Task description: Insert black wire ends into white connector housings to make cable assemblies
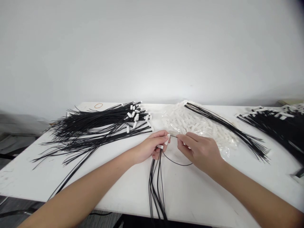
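Note:
Near the middle of the white table, my left hand (152, 145) pinches a small white connector (167, 139) and also holds a second white piece (160, 146). From its fingers a bundle of thin black wires (155, 186) hangs down past the front edge. My right hand (200, 148), just to the right, has thumb and forefinger closed on a black wire (174, 136) whose other end meets the white connector. One wire curves in a loop below both hands. Where the wire enters the connector is too small to make out.
Black wires with white connectors (95, 125) lie in a large pile at the left. Behind my right hand is a clear bag of white connectors (182, 120), with a black wire bundle (225, 126) across it. More black wires (280, 129) lie far right. A rubber band (98, 105) is at the back.

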`<control>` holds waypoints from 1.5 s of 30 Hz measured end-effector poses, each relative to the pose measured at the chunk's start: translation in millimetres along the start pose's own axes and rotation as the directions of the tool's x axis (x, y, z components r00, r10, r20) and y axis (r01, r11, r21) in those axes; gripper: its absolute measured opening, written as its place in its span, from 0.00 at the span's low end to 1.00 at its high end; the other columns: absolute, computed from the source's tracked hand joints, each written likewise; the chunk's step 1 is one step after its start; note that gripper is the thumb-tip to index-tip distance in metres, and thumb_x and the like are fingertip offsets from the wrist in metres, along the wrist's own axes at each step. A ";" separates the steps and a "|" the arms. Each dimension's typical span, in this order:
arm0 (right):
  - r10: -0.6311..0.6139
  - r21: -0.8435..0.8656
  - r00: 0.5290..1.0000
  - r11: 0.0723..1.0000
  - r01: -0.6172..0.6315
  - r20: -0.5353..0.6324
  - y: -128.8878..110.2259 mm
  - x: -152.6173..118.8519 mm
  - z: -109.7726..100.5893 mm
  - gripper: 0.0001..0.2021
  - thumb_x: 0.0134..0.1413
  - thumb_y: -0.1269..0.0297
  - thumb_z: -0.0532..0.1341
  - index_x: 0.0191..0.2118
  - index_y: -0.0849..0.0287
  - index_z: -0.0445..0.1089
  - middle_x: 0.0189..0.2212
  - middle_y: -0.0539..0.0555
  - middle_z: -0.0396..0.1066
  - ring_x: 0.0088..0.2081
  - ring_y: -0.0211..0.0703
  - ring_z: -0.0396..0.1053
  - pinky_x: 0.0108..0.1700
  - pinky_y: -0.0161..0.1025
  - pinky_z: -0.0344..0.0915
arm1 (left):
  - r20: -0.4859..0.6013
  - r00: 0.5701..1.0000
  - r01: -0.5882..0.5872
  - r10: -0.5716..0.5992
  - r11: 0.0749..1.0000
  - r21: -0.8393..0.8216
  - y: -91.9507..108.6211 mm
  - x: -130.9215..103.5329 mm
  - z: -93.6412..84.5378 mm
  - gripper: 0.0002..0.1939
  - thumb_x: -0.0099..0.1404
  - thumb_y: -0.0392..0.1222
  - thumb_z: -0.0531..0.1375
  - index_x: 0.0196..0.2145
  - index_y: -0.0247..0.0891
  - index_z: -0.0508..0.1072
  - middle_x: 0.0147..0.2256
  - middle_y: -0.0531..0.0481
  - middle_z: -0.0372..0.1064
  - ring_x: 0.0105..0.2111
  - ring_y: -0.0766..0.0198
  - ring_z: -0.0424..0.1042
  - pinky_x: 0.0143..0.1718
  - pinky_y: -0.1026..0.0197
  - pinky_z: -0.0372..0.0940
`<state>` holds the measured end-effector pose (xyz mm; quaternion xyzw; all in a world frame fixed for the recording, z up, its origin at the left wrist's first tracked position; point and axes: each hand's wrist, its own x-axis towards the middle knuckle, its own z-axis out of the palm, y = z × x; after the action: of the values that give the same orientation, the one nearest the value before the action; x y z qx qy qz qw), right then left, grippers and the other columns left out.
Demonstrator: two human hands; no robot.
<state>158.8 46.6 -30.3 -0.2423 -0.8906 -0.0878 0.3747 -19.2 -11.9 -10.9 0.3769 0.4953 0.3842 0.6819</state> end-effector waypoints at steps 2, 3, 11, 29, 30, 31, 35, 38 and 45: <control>-0.007 -0.032 0.999 0.999 0.006 -0.043 0.3 1.3 -0.8 0.11 0.48 0.69 0.58 0.41 0.57 0.67 0.25 0.48 0.66 0.22 0.28 0.56 0.25 0.29 0.52 | -0.005 1.000 0.003 -0.003 0.999 -0.039 -0.7 0.7 -0.2 0.13 0.58 0.51 0.53 0.27 0.38 0.58 0.20 0.57 0.55 0.13 0.77 0.46 0.12 0.72 0.40; -0.023 -0.050 0.997 0.999 0.020 -0.073 -0.1 2.6 -2.0 0.15 0.48 0.68 0.59 0.44 0.58 0.66 0.30 0.51 0.68 0.27 0.31 0.60 0.29 0.31 0.55 | -0.009 1.000 0.009 -0.010 0.998 -0.063 -1.5 1.3 -0.7 0.13 0.58 0.50 0.54 0.28 0.38 0.59 0.20 0.57 0.55 0.14 0.77 0.47 0.12 0.73 0.40; -0.461 0.107 0.887 0.883 0.457 0.015 -20.5 6.7 -7.7 0.10 0.47 0.73 0.60 0.39 0.57 0.67 0.25 0.47 0.66 0.27 0.31 0.59 0.34 0.37 0.56 | -0.033 0.999 0.029 -0.035 0.986 -0.167 -8.8 6.8 -6.0 0.10 0.59 0.48 0.52 0.29 0.38 0.59 0.19 0.58 0.49 0.14 0.77 0.44 0.14 0.72 0.41; -0.389 0.180 0.915 0.898 0.402 -0.104 -14.4 1.4 0.0 0.08 0.43 0.74 0.62 0.31 0.58 0.66 0.26 0.44 0.69 0.24 0.29 0.59 0.32 0.37 0.56 | -0.016 0.998 0.056 -0.060 0.982 -0.183 -10.3 6.9 -7.7 0.10 0.60 0.48 0.51 0.29 0.39 0.59 0.19 0.58 0.48 0.13 0.78 0.42 0.15 0.70 0.41; -0.371 0.199 0.924 0.903 0.381 -0.090 -12.7 1.5 0.4 0.08 0.43 0.75 0.61 0.32 0.58 0.66 0.26 0.45 0.69 0.24 0.29 0.59 0.32 0.37 0.57 | -0.017 0.998 0.060 -0.065 0.981 -0.185 -10.3 7.0 -7.7 0.10 0.60 0.48 0.51 0.29 0.39 0.58 0.19 0.58 0.48 0.13 0.78 0.42 0.15 0.70 0.41; -0.346 0.230 0.935 0.907 0.354 -0.074 -11.1 1.7 0.6 0.08 0.43 0.75 0.61 0.33 0.58 0.66 0.26 0.45 0.69 0.24 0.29 0.60 0.32 0.36 0.57 | -0.019 0.997 0.064 -0.069 0.981 -0.185 -10.4 7.2 -7.5 0.10 0.60 0.49 0.52 0.29 0.39 0.58 0.19 0.59 0.48 0.13 0.78 0.42 0.15 0.70 0.41; -0.177 0.436 0.984 0.886 0.160 -0.001 -8.2 3.1 -1.7 0.07 0.46 0.75 0.58 0.34 0.59 0.65 0.25 0.47 0.68 0.26 0.30 0.62 0.31 0.34 0.58 | -0.032 0.997 0.067 -0.074 0.982 -0.176 -9.7 7.5 -6.6 0.10 0.60 0.49 0.51 0.30 0.40 0.59 0.18 0.59 0.48 0.13 0.78 0.42 0.15 0.70 0.41; 0.024 0.602 0.997 0.796 -0.060 0.067 -8.7 4.4 -6.7 0.07 0.48 0.75 0.56 0.34 0.59 0.65 0.24 0.47 0.67 0.25 0.29 0.62 0.29 0.31 0.60 | -0.041 0.996 0.074 -0.083 0.981 -0.178 -8.9 7.6 -6.2 0.10 0.60 0.49 0.51 0.30 0.40 0.59 0.18 0.59 0.48 0.13 0.78 0.42 0.15 0.70 0.41; 0.595 0.855 0.738 0.156 -0.494 0.318 5.3 16.6 -18.4 0.04 0.52 0.64 0.57 0.32 0.58 0.67 0.17 0.46 0.61 0.18 0.29 0.59 0.21 0.30 0.57 | -0.062 0.994 0.081 -0.092 0.983 -0.167 -7.4 8.0 -6.3 0.09 0.59 0.46 0.52 0.29 0.39 0.59 0.19 0.58 0.48 0.13 0.78 0.43 0.15 0.70 0.41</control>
<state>162.9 51.1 -5.7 -0.2963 -0.6190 0.5388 0.4885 -22.4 -6.9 -22.0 0.2842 0.5012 0.4065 0.7090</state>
